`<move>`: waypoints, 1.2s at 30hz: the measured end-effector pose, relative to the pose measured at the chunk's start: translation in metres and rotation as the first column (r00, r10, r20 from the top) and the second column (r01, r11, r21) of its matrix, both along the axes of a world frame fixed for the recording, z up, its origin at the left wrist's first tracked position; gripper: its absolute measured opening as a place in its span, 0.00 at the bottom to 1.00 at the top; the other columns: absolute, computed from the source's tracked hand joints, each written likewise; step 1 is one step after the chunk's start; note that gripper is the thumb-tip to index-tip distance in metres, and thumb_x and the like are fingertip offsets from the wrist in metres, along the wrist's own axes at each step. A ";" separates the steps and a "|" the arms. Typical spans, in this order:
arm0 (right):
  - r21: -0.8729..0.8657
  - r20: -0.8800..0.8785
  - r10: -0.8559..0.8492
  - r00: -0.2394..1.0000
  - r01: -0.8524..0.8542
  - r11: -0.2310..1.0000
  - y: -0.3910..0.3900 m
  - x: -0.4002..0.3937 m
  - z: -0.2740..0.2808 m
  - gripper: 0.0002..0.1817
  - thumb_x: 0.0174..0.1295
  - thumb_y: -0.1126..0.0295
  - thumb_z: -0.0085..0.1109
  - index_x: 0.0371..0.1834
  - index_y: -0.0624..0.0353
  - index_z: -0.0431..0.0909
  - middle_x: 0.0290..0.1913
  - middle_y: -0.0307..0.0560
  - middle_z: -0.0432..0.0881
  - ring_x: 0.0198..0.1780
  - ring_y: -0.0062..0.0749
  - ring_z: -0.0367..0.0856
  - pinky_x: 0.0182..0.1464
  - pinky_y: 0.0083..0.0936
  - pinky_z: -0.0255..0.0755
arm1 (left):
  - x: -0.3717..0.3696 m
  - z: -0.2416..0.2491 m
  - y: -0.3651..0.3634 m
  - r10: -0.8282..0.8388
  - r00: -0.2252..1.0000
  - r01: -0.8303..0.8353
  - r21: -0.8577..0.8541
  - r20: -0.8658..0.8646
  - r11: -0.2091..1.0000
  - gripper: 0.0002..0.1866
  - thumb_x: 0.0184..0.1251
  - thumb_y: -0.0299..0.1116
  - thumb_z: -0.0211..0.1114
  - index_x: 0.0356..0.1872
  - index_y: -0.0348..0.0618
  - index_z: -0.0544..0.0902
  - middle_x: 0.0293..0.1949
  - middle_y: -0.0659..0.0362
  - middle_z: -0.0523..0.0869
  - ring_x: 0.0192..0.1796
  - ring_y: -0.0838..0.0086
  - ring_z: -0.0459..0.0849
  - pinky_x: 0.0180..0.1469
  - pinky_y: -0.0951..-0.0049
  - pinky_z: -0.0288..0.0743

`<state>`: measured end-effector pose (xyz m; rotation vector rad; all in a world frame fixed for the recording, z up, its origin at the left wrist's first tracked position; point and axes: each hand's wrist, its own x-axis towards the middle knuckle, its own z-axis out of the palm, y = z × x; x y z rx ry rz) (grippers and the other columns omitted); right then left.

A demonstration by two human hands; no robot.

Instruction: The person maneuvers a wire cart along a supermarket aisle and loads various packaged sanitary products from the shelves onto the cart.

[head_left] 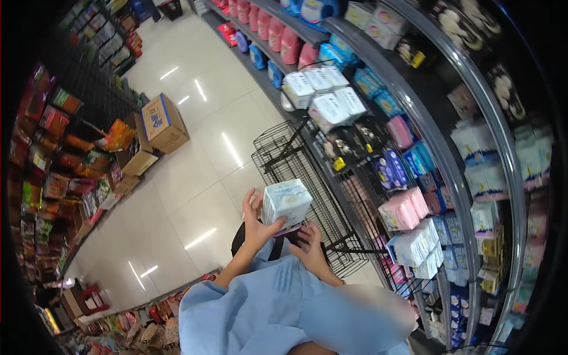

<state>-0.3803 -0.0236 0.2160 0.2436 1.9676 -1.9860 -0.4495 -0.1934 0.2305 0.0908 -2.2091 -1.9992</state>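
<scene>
A boxy white and pale-blue pack (288, 200) is in front of my body, its top and one side facing up towards me. My left hand (258, 228) holds it from the left, thumb across the lower edge and fingers along the side. Close to the pack's lower right corner is my right hand (310, 248), its fingers bent and apart. Between the hands, a small pink-purple edge (287, 230) shows under the pack. Beyond the pack and to its right stands a black wire basket rack (278, 145).
On the right, shelves (408, 94) carry packs in white, pink, blue and black, with pink bottles (275, 32) farther up. White packs (334, 106) and pink packs (404, 205) sit in front baskets. Across the tiled aisle (195, 171), a cardboard box (164, 124) stands by snack shelves.
</scene>
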 end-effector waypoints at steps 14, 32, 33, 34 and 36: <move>-0.120 0.159 0.125 0.979 -0.107 0.987 -0.144 -0.211 -0.010 0.48 0.54 0.73 0.66 0.72 0.58 0.42 0.61 0.53 0.67 0.61 0.34 0.67 0.61 0.27 0.64 | -0.190 -0.044 -0.198 -0.628 0.699 0.453 0.469 0.342 0.758 0.29 0.52 0.35 0.73 0.54 0.33 0.74 0.47 0.51 0.81 0.50 0.70 0.79 0.53 0.73 0.72; 0.411 0.146 -0.344 0.927 0.260 0.874 -0.084 -0.366 -0.259 0.34 0.43 0.75 0.72 0.56 0.69 0.66 0.49 0.48 0.78 0.49 0.31 0.77 0.51 0.24 0.71 | -0.149 -0.251 -0.247 0.073 0.661 -0.023 -0.077 0.747 0.997 0.20 0.61 0.38 0.61 0.49 0.36 0.76 0.45 0.47 0.82 0.49 0.59 0.81 0.51 0.66 0.73; 0.426 0.090 -0.340 0.936 0.273 0.863 -0.081 -0.378 -0.272 0.34 0.43 0.75 0.73 0.55 0.68 0.68 0.49 0.48 0.79 0.49 0.30 0.77 0.52 0.23 0.70 | -0.137 -0.256 -0.244 0.067 0.641 0.005 -0.091 0.765 0.996 0.19 0.61 0.38 0.61 0.50 0.37 0.75 0.45 0.48 0.83 0.49 0.60 0.81 0.51 0.66 0.72; 0.487 0.053 -0.346 0.937 0.278 0.828 -0.078 -0.390 -0.289 0.34 0.42 0.74 0.73 0.55 0.68 0.68 0.49 0.47 0.79 0.49 0.30 0.77 0.52 0.24 0.69 | -0.125 -0.257 -0.242 0.057 0.613 0.037 -0.101 0.788 0.994 0.19 0.61 0.37 0.61 0.50 0.37 0.75 0.45 0.49 0.83 0.48 0.60 0.82 0.52 0.66 0.72; 0.529 0.019 -0.310 0.951 0.253 0.810 -0.074 -0.408 -0.302 0.37 0.41 0.72 0.75 0.56 0.68 0.68 0.50 0.50 0.78 0.50 0.32 0.77 0.53 0.25 0.69 | -0.107 -0.260 -0.233 0.074 0.583 0.085 -0.152 0.809 0.985 0.18 0.62 0.37 0.60 0.49 0.37 0.75 0.45 0.47 0.83 0.48 0.58 0.82 0.52 0.65 0.72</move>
